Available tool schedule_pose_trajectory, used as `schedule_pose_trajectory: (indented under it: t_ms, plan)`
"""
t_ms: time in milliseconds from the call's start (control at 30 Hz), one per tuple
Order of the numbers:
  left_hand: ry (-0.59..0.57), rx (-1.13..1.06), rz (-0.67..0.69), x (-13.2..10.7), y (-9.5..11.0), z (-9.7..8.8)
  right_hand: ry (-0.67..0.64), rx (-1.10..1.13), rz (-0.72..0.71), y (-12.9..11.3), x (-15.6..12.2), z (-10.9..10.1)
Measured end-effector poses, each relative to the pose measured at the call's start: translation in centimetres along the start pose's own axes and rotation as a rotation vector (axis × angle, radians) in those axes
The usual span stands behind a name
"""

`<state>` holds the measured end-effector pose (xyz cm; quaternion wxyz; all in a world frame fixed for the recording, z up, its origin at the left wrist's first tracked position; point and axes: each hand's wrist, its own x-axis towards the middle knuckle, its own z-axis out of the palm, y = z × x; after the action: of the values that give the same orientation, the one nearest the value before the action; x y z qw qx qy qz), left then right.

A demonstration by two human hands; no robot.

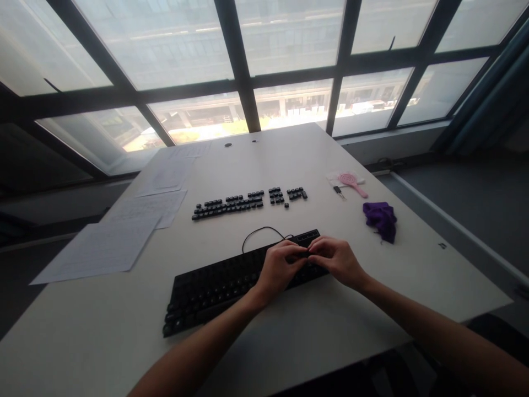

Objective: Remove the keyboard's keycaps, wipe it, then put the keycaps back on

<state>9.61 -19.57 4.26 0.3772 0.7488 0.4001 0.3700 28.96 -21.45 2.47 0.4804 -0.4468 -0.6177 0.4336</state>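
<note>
A black keyboard lies at a slant on the white table, some of its keys in place and other parts looking bare of caps. Over its right end, my left hand and my right hand meet, fingertips pinched close together. Something small and dark seems to sit between the fingertips, too hidden to make out. Beyond the keyboard, loose black keycaps are laid out in rows and groups. The keyboard's thin cable loops behind it.
Printed paper sheets spread along the left side of the table. To the right are a pink brush, a small tool on a plastic bag and a crumpled purple cloth. Large windows stand behind the table.
</note>
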Motion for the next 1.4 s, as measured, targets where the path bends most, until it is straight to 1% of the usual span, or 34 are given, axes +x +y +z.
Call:
schedule_pose_trajectory:
  t_ms: [67, 133, 233, 400, 500, 600, 700, 800, 967, 1167, 1267, 1400]
  plan:
    - [-0.021, -0.011, -0.022, 0.0, -0.3, 0.1, 0.028, -0.013, 0.052, 0.2, 0.1, -0.1]
    - [-0.013, 0.015, -0.052, 0.2, -0.5, 0.0, 0.045, -0.059, 0.071, 0.5, 0.2, -0.4]
    - [0.017, 0.088, -0.079, 0.4, -0.8, 0.1, 0.038, -0.157, 0.005, 1.0, 0.2, -1.3]
    - [-0.007, 0.158, -0.029, 0.2, -1.4, 0.9, -0.094, -0.250, -0.138, 1.6, 0.5, -2.2]
    - [0.022, 0.201, -0.033, 0.0, -2.1, 1.5, -0.172, -0.278, -0.180, 1.5, 1.0, -2.4]
    - [0.008, 0.229, 0.006, -0.2, -2.7, 1.7, -0.218, -0.299, -0.191, 1.4, 1.2, -2.5]
    - [-0.021, 0.259, 0.069, -0.3, -2.8, 1.8, -0.209, -0.318, -0.198, 1.5, 1.2, -2.4]
    - [-0.049, 0.268, 0.094, -0.3, -2.5, 1.7, -0.183, -0.343, -0.222, 1.7, 1.2, -2.3]
    - [-0.040, 0.247, 0.070, 0.0, -2.2, 1.6, -0.206, -0.358, -0.229, 1.8, 1.7, -2.2]
    - [-0.003, 0.267, 0.020, 0.2, -2.4, 1.6, -0.181, -0.343, -0.197, 1.9, 2.2, -2.0]
    - [-0.010, 0.328, -0.001, 0.2, -2.4, 1.7, -0.191, -0.361, -0.224, 2.1, 2.2, -2.1]
    - [-0.024, 0.364, 0.040, 0.1, -2.4, 1.9, -0.213, -0.413, -0.291, 2.4, 2.2, -2.2]
